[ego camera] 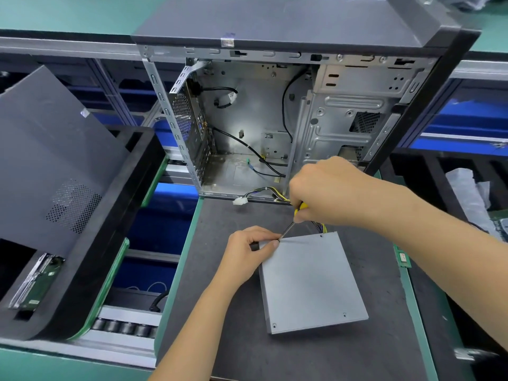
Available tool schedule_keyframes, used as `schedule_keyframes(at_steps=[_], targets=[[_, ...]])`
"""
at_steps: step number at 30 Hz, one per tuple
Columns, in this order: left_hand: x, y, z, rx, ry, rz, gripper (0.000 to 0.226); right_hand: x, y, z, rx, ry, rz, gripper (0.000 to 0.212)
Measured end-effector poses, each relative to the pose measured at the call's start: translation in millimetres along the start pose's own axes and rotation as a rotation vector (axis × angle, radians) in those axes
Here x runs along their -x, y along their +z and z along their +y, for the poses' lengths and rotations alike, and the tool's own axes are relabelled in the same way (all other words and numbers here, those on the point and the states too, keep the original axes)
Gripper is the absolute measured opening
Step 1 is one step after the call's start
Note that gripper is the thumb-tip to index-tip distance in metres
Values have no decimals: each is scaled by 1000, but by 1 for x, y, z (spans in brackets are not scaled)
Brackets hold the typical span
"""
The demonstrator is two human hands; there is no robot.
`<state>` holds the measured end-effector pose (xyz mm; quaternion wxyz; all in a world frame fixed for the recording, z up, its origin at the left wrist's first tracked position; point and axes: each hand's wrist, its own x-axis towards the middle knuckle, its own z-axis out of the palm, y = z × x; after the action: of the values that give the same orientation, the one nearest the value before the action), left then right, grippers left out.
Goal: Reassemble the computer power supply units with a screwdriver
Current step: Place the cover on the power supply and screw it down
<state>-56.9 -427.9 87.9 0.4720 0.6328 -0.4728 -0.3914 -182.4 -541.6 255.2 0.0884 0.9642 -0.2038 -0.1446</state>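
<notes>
Steel PC case (255,127) stands open at the far end of the worktop (236,312), side panel off, loose cables inside. Its dark panel (55,149) leans in a black tray on the left.

Power supply unit (310,281) lies flat on the dark mat, near and right of centre, lid up, wire bundle running from its far edge toward the case. Screw holes visible at three corners; can't tell if those have screws in.

My right hand (338,191) grasps the yellow-handled screwdriver (292,220), shaft angled down-left to the far-left corner of the lid. My left hand (248,254) is clenched at that same corner, fingers pinching around the tip; the screw itself is hidden, so I can't confirm it's seated.

Risks, my read:
- Driver is tilted, not square to the lid: could cross-thread or cam out.
- A slip puts the tip into my left fingers, which touch it.
- Unit isn't clamped: sideways push could skate it across the mat.
- Lid misaligned at this corner means the screw won't catch.
</notes>
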Motion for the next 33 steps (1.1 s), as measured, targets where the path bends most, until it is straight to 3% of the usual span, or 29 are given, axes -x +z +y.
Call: schedule_keyframes(at_steps=[4,7,12,16,20,23,25,29,33], targets=[[-1,0,0,24,-19,1,19,-11,-2,-7,85,-60,7,30],[-1,-1,0,30,-21,7,26,-13,-6,-8,-3,-64,-59,34],[-1,-2,1,30,-31,-3,28,-12,-7,-4,-97,-115,-63,11],[-2,-2,1,56,-26,-19,28,-15,-3,-9,126,-84,71,33],[-2,-5,0,56,-12,-40,27,-12,3,-2,74,-47,-23,42],[-2,-8,0,54,-21,-56,31,-5,1,3,-31,-82,-105,27],[-4,-9,1,73,-20,-76,31,-5,-2,2,-31,-82,-64,16],[-6,-9,12,117,32,-110,28,-9,-12,-10,91,-50,35,55],[-12,-4,25,145,128,-38,29,-11,-16,-14,88,1,-4,38]])
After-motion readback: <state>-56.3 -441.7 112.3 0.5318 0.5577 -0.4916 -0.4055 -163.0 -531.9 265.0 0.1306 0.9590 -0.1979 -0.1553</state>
